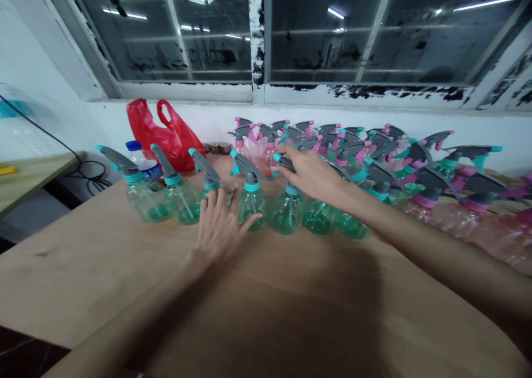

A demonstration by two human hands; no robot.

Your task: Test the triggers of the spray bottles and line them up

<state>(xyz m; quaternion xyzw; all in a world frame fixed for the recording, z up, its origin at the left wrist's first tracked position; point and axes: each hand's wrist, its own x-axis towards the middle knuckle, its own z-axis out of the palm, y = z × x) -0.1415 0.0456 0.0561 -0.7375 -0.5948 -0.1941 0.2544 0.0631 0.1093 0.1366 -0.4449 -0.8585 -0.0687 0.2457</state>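
Observation:
A row of green spray bottles with grey and teal trigger heads stands along the wooden table (103, 278). My left hand (218, 225) lies flat with fingers spread, its fingertips against the base of a green bottle (252, 203). My right hand (310, 173) reaches over the row and its fingers close on the grey trigger head of the neighbouring green bottle (287, 212). Behind them stand several pink spray bottles (266, 145), and more green and pink ones (419, 173) crowd the right side.
A red plastic bag (166, 131) and a blue-capped water bottle (141, 159) sit at the back left by the white wall. A black cable (89, 175) hangs beside a second table (29, 178) on the left. Dark windows run above.

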